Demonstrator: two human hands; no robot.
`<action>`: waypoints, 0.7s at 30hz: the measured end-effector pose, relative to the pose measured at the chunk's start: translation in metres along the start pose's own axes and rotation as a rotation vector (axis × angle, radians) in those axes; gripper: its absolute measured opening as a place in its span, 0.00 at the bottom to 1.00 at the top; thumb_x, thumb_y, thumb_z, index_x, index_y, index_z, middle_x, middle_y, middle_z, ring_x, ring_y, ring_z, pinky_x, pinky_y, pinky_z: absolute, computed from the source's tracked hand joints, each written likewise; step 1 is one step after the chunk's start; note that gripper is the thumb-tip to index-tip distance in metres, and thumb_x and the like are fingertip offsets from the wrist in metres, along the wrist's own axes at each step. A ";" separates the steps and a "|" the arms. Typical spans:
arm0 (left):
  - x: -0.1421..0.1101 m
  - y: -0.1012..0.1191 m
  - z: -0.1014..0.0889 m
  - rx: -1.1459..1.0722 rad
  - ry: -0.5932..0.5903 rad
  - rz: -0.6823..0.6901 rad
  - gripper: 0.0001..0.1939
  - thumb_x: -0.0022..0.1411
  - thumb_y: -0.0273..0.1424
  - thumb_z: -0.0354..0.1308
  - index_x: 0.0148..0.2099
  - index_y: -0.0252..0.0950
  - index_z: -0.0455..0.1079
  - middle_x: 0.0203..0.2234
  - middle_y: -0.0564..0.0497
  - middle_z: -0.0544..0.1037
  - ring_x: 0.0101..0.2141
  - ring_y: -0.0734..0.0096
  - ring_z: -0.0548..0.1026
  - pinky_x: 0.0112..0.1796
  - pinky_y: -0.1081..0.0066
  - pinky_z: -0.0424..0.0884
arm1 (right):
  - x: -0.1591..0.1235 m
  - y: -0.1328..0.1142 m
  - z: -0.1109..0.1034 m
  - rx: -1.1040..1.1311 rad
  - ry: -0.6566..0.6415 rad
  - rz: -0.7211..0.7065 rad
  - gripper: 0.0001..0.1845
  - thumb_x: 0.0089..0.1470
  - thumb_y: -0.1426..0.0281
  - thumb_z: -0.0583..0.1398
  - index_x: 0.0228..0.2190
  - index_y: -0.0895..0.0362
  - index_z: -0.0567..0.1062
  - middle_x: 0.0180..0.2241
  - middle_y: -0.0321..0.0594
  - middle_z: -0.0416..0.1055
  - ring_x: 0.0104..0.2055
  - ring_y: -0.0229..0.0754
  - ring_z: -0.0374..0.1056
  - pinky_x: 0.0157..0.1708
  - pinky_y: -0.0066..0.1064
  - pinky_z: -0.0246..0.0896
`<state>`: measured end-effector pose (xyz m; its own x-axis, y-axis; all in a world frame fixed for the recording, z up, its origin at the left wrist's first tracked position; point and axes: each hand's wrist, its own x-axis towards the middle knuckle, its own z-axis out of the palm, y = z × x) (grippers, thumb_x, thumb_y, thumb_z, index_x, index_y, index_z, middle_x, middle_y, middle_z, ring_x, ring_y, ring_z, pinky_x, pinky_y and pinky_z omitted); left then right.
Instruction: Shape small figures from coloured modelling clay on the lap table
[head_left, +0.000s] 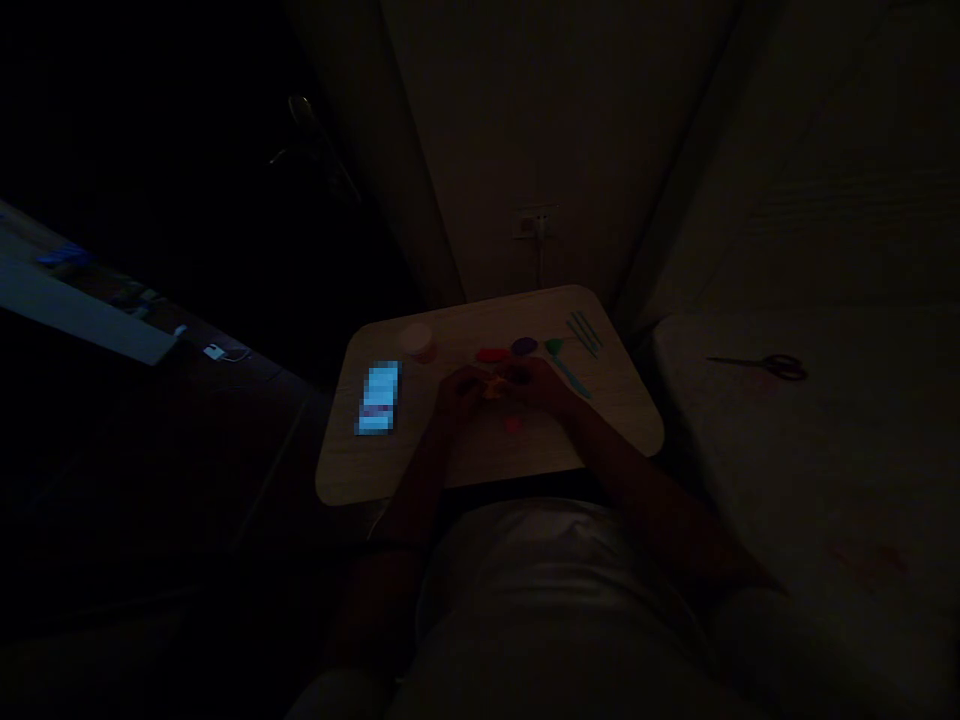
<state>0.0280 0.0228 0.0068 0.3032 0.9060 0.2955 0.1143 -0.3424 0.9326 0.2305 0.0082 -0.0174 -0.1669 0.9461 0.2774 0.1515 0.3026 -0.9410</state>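
Observation:
In dim light, my left hand (454,394) and my right hand (541,386) meet over the small table. Between their curled fingertips is an orange clay-like lump (493,386), its shape partly hidden by the fingers. Just beyond the hands lie a flat red piece (493,355), a purple round piece (524,346) and a green piece (554,346). A pinkish-red piece (512,425) rests on the near side, below the hands. Beside my right hand is a light-blue stick-like tool (574,377).
On the wooden tabletop (341,470) are a lit phone (379,397), a pale lidded tub (418,341) and several thin greenish sticks (584,333). Scissors (780,366) lie on a pale surface to the right. A plugged wall socket (535,222) is behind the table.

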 end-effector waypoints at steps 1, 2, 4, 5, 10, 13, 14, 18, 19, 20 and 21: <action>0.000 0.000 0.000 0.006 0.001 0.002 0.08 0.57 0.36 0.67 0.35 0.37 0.79 0.33 0.47 0.84 0.36 0.62 0.81 0.40 0.64 0.78 | 0.000 -0.001 0.000 -0.001 -0.015 -0.006 0.19 0.50 0.56 0.68 0.39 0.55 0.81 0.35 0.39 0.79 0.35 0.43 0.73 0.38 0.35 0.68; 0.000 0.000 0.000 0.009 0.005 0.004 0.07 0.57 0.35 0.67 0.35 0.37 0.79 0.33 0.47 0.84 0.36 0.62 0.81 0.39 0.64 0.78 | -0.001 -0.001 -0.001 0.001 -0.025 -0.011 0.19 0.50 0.56 0.68 0.40 0.55 0.81 0.36 0.40 0.79 0.36 0.43 0.73 0.38 0.35 0.68; 0.000 -0.001 0.001 -0.002 0.021 0.009 0.06 0.57 0.35 0.67 0.34 0.37 0.79 0.33 0.47 0.83 0.36 0.62 0.81 0.39 0.64 0.78 | -0.001 -0.003 -0.001 0.010 -0.033 -0.014 0.20 0.52 0.55 0.67 0.42 0.55 0.81 0.38 0.41 0.80 0.37 0.44 0.74 0.39 0.35 0.69; 0.000 -0.001 0.001 -0.009 0.026 0.014 0.07 0.57 0.35 0.66 0.34 0.37 0.79 0.33 0.47 0.83 0.36 0.62 0.81 0.39 0.64 0.78 | 0.000 -0.004 -0.001 0.015 -0.032 -0.013 0.20 0.53 0.55 0.67 0.42 0.55 0.81 0.39 0.41 0.80 0.38 0.44 0.74 0.40 0.36 0.69; 0.000 0.000 0.002 -0.007 0.015 0.006 0.07 0.56 0.36 0.66 0.34 0.37 0.78 0.33 0.47 0.83 0.37 0.61 0.81 0.40 0.64 0.78 | 0.001 -0.008 0.000 0.003 0.002 -0.011 0.19 0.56 0.53 0.66 0.39 0.54 0.82 0.39 0.42 0.81 0.40 0.45 0.74 0.42 0.37 0.69; 0.000 0.001 0.002 -0.006 0.013 -0.013 0.08 0.55 0.36 0.67 0.34 0.37 0.77 0.32 0.48 0.83 0.36 0.61 0.80 0.39 0.64 0.78 | 0.001 -0.009 0.002 -0.027 0.012 -0.007 0.19 0.56 0.52 0.65 0.38 0.54 0.82 0.37 0.41 0.80 0.38 0.45 0.74 0.41 0.36 0.69; 0.000 0.001 0.002 -0.010 0.014 -0.017 0.08 0.54 0.36 0.67 0.34 0.37 0.77 0.32 0.48 0.83 0.36 0.61 0.80 0.39 0.64 0.78 | 0.001 -0.009 0.002 -0.033 0.013 -0.007 0.19 0.56 0.52 0.65 0.38 0.54 0.82 0.37 0.41 0.80 0.38 0.45 0.74 0.40 0.36 0.69; 0.000 -0.001 0.001 -0.037 0.011 -0.030 0.09 0.53 0.36 0.68 0.34 0.37 0.77 0.33 0.48 0.83 0.37 0.61 0.80 0.39 0.64 0.77 | 0.001 -0.008 0.002 -0.033 0.003 -0.017 0.18 0.56 0.53 0.65 0.38 0.55 0.82 0.37 0.41 0.80 0.38 0.45 0.74 0.41 0.37 0.68; 0.000 -0.001 0.001 -0.051 0.006 -0.029 0.09 0.53 0.36 0.68 0.34 0.37 0.77 0.34 0.48 0.83 0.37 0.61 0.80 0.39 0.64 0.77 | 0.001 -0.008 0.001 -0.032 0.001 -0.016 0.18 0.56 0.53 0.65 0.38 0.55 0.82 0.37 0.41 0.80 0.37 0.45 0.74 0.40 0.37 0.68; 0.000 -0.001 0.001 -0.069 -0.003 -0.026 0.09 0.53 0.37 0.68 0.34 0.37 0.77 0.34 0.48 0.83 0.37 0.61 0.81 0.39 0.64 0.78 | 0.001 -0.008 0.001 -0.031 0.001 -0.012 0.19 0.56 0.53 0.65 0.38 0.55 0.82 0.36 0.41 0.80 0.37 0.44 0.74 0.40 0.37 0.68; 0.000 -0.001 0.001 -0.090 -0.011 -0.022 0.09 0.53 0.37 0.69 0.35 0.37 0.78 0.34 0.48 0.83 0.37 0.61 0.81 0.39 0.64 0.78 | 0.001 -0.008 0.001 -0.030 0.004 -0.009 0.19 0.56 0.53 0.65 0.37 0.55 0.82 0.36 0.41 0.80 0.37 0.44 0.73 0.40 0.37 0.68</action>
<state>0.0285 0.0231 0.0058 0.3120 0.9101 0.2726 0.0361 -0.2981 0.9538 0.2278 0.0071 -0.0101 -0.1645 0.9437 0.2868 0.1790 0.3145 -0.9322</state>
